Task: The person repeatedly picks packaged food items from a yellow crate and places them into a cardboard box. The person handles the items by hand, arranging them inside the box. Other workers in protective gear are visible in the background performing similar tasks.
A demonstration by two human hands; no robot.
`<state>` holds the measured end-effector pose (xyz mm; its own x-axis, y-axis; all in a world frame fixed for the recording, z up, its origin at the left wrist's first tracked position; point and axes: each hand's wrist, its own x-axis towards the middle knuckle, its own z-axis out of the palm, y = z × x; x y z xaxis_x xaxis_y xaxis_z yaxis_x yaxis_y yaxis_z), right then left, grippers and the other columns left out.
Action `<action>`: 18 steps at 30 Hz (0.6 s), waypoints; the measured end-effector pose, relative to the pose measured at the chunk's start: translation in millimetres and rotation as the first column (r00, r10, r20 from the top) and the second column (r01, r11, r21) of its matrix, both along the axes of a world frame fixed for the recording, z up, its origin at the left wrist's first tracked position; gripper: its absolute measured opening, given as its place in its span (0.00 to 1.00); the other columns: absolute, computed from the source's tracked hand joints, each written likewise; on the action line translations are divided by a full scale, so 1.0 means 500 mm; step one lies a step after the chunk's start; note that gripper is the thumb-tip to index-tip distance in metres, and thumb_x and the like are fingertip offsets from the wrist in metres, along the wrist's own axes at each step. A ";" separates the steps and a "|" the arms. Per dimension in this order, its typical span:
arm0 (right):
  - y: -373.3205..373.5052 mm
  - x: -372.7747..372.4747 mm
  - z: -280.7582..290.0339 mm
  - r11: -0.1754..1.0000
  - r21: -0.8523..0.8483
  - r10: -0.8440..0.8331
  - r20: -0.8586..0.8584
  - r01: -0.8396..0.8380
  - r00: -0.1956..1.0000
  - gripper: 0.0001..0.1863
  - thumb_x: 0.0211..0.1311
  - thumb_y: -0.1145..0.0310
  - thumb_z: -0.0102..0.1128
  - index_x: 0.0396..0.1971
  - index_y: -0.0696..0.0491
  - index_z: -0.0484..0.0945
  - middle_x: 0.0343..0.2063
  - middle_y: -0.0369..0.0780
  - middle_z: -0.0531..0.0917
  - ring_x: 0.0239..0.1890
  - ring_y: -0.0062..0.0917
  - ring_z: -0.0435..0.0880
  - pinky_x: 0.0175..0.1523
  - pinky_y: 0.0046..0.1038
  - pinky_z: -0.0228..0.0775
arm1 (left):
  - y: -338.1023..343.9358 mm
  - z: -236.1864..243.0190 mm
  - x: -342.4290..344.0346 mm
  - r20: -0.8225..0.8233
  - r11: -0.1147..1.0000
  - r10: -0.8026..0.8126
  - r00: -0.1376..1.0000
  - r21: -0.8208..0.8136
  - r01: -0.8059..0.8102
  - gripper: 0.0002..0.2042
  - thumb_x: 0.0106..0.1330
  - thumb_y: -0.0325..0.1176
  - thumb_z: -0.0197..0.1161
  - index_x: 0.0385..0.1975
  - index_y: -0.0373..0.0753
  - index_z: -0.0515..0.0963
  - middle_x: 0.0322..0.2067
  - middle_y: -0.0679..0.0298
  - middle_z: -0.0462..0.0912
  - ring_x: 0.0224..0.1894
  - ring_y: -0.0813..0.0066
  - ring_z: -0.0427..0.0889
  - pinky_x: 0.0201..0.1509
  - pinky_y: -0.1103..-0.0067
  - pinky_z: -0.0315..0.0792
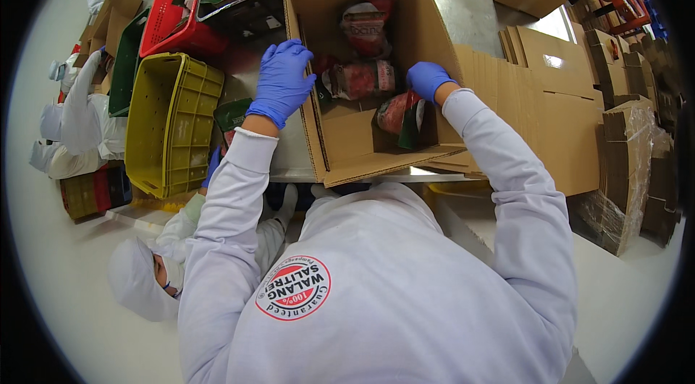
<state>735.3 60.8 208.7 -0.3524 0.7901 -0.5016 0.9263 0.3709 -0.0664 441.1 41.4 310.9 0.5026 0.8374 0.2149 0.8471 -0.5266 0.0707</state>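
Observation:
An open cardboard box [340, 156] stands in front of me on a metal table. Inside lie plastic packets of red food, among them a far packet [365, 28] and a middle packet [360, 80]. My left hand [282, 80], in a blue glove, is at the box's left rim, with its fingertips bent against the edge. My right hand [428, 81], gloved alike, reaches over the right wall into the box. Its fingers are curled at the upper end of a tilted near packet [394, 115]; the fingertips are partly hidden.
Left of the box are a yellow crate [184, 123], a red crate [170, 11] and a black crate [246, 15] with more packets. Flattened cardboard [557, 116] is stacked at the right. A co-worker [148, 279] is low beside my left arm.

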 end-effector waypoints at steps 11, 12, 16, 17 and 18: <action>-0.013 -0.018 0.017 0.997 0.070 -0.016 -0.255 0.035 0.967 0.10 0.50 0.64 0.54 0.26 0.52 0.82 0.29 0.47 0.81 0.34 0.44 0.80 0.41 0.37 0.73 | 0.216 -0.050 0.218 -0.363 0.928 0.136 0.922 -0.280 -0.247 0.13 0.56 0.38 0.55 0.39 0.40 0.78 0.40 0.56 0.79 0.46 0.56 0.76 0.49 0.65 0.70; -0.022 -0.023 0.009 0.992 0.102 -0.048 -0.261 0.077 0.964 0.09 0.49 0.66 0.54 0.25 0.53 0.82 0.28 0.48 0.81 0.34 0.42 0.80 0.41 0.38 0.73 | 0.251 -0.110 0.218 -0.374 0.897 0.170 0.912 -0.324 -0.300 0.13 0.57 0.36 0.54 0.38 0.40 0.79 0.42 0.54 0.79 0.47 0.54 0.76 0.48 0.64 0.71; -0.049 -0.005 0.017 0.950 0.303 -0.029 -0.164 0.079 0.986 0.12 0.57 0.69 0.46 0.38 0.57 0.74 0.29 0.45 0.82 0.31 0.37 0.82 0.35 0.39 0.73 | 0.325 -0.334 0.183 -0.416 0.730 0.274 0.867 -0.497 -0.470 0.15 0.59 0.34 0.50 0.42 0.39 0.78 0.48 0.52 0.74 0.50 0.52 0.74 0.51 0.65 0.70; -0.051 -0.016 0.019 0.960 0.231 -0.106 -0.228 0.160 0.968 0.12 0.56 0.69 0.48 0.37 0.57 0.75 0.28 0.45 0.82 0.31 0.37 0.82 0.35 0.38 0.74 | 0.337 -0.426 0.130 -0.429 0.736 0.286 0.857 -0.474 -0.483 0.14 0.61 0.35 0.49 0.41 0.43 0.79 0.49 0.55 0.75 0.51 0.54 0.74 0.50 0.62 0.71; -0.053 -0.014 0.014 0.954 0.153 -0.209 -0.275 0.257 0.939 0.12 0.54 0.68 0.50 0.37 0.56 0.76 0.28 0.45 0.82 0.31 0.36 0.83 0.35 0.37 0.74 | 0.345 -0.481 0.116 -0.445 0.711 0.295 0.845 -0.488 -0.506 0.15 0.62 0.36 0.47 0.43 0.43 0.78 0.50 0.56 0.74 0.52 0.55 0.73 0.52 0.63 0.70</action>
<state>728.2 34.5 215.5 -0.2431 0.9349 -0.2587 0.9495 0.1747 -0.2607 499.0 213.9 70.4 0.0387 0.8811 -0.4714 0.9946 -0.0793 -0.0667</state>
